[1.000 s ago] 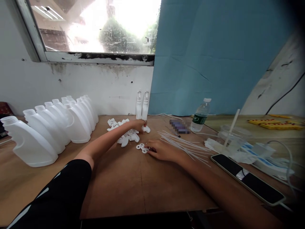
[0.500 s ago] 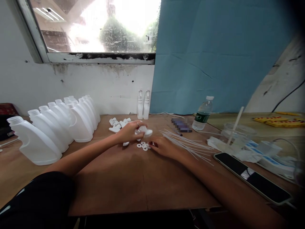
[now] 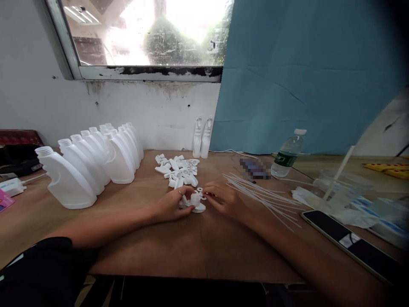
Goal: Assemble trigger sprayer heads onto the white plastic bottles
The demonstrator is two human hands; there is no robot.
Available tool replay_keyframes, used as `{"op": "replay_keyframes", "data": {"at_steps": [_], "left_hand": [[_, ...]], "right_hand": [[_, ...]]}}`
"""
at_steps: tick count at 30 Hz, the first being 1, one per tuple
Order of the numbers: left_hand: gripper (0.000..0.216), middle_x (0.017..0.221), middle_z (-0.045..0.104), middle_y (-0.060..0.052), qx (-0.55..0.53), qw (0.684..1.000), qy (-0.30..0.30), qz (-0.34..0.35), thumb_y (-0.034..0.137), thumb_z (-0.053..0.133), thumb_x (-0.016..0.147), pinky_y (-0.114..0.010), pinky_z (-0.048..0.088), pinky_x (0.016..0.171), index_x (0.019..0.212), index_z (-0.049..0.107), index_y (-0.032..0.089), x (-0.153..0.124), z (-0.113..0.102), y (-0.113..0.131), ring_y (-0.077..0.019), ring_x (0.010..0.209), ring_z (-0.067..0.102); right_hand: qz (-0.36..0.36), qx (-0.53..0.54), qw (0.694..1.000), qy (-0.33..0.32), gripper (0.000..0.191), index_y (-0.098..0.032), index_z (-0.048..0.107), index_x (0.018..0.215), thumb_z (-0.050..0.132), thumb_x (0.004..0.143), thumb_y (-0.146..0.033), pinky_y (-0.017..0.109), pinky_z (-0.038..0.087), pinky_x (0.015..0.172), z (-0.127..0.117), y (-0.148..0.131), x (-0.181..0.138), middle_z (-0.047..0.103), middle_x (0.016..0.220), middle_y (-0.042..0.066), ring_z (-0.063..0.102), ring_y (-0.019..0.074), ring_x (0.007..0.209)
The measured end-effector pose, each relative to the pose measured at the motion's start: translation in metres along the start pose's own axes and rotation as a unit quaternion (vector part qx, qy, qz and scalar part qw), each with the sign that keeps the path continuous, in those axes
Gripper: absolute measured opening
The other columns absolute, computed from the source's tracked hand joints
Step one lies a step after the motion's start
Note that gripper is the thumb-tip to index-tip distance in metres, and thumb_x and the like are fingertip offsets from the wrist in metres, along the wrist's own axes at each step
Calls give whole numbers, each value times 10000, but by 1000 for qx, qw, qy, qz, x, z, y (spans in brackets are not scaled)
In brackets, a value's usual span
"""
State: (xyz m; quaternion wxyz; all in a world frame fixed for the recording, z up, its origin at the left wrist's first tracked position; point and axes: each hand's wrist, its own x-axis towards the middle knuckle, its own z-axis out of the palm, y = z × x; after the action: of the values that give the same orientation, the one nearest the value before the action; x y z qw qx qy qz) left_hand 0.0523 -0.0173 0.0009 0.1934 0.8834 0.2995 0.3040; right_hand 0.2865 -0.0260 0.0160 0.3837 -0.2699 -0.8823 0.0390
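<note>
My left hand is closed round a white trigger spray head, held low over the table in front of me. Right beside it, my right hand has its thumb and fingers drawn together at the edge of a few flat white ring washers. Whether a washer sits between those fingertips is too small to make out. Behind my left hand lies a loose pile of white spray heads.
White empty-looking bottles stand in rows at the left. Thin white tubes lie at the right, near a water bottle and a phone. Two bottles with spray heads stand against the wall.
My left hand has come down and nearer to me with the spray head, uncovering more of the pile. My right hand stays by the washers. The view has shifted left.
</note>
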Motion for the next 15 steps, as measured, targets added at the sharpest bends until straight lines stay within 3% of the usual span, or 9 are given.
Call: {"op": "replay_keyframes", "data": {"at_steps": [6, 15], "left_hand": [[360, 923, 595, -2, -9, 1000, 1, -4, 348, 597, 808, -250, 479, 636, 1113, 453, 223, -1, 1, -2, -130, 709, 569], [277, 976, 571, -39, 8, 998, -16, 63, 309, 579, 835, -289, 478, 783, 1094, 535, 222, 0, -3, 2, -168, 862, 566]], "right_hand": [[-43, 32, 997, -54, 206, -226, 592, 1070, 455, 929, -162, 330, 525, 827, 4, -5, 1, 635, 1079, 93, 626, 186, 971], [-15, 43, 995, -93, 228, -232, 540, 1066, 627, 863, -289, 358, 509, 880, 2, -8, -1, 607, 1137, 91, 595, 210, 1043]]}}
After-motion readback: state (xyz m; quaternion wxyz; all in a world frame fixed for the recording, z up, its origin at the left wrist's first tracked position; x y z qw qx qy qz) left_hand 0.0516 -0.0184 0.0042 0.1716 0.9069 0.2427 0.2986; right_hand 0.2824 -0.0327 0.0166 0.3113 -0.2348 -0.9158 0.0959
